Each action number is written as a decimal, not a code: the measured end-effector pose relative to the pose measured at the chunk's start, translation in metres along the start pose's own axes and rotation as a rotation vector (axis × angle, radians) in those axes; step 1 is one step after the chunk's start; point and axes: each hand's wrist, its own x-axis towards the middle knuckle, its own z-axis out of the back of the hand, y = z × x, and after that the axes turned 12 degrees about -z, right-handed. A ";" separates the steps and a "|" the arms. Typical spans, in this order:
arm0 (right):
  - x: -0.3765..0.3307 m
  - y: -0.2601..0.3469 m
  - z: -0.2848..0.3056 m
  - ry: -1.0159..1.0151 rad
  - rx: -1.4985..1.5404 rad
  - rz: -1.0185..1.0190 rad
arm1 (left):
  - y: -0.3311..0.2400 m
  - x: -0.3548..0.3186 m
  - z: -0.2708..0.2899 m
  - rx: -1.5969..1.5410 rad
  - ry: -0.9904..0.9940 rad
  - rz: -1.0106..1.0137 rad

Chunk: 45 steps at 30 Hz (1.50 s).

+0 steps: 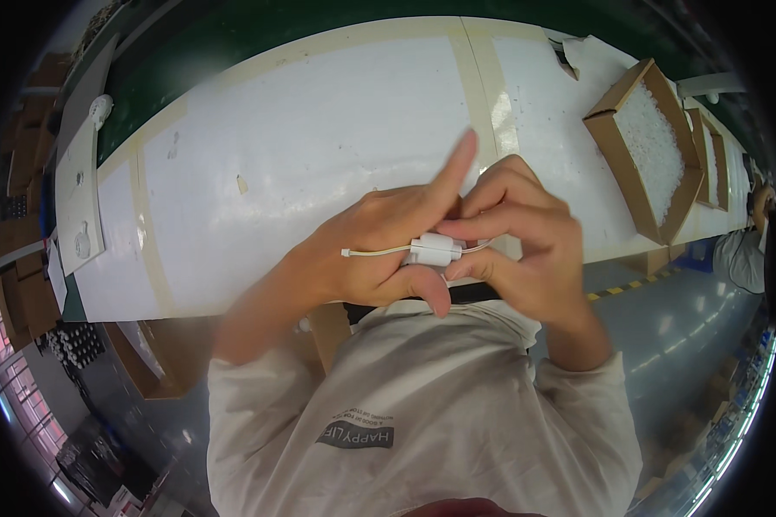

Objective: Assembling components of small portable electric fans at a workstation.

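On the shirt (pixel 440 370), a dark label (pixel 356 434) carries pale lettering. Between the hands, a white cylinder (pixel 435 250) trails thin wires (pixel 379 252), one ending in a small white plug (pixel 346 252). The right hand (pixel 530 233) pinches it; whether the left hand (pixel 375 246) grips, I cannot tell.
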 end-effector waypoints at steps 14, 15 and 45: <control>0.009 -0.025 -0.031 -0.204 -0.098 0.140 | 0.008 0.009 0.002 0.259 -0.069 -0.056; 0.008 -0.025 -0.032 -0.222 -0.040 0.136 | 0.007 0.011 0.002 0.254 -0.056 -0.082; -0.002 -0.057 0.171 -0.836 -0.700 -0.490 | 0.024 -0.002 0.032 -0.888 -0.248 0.505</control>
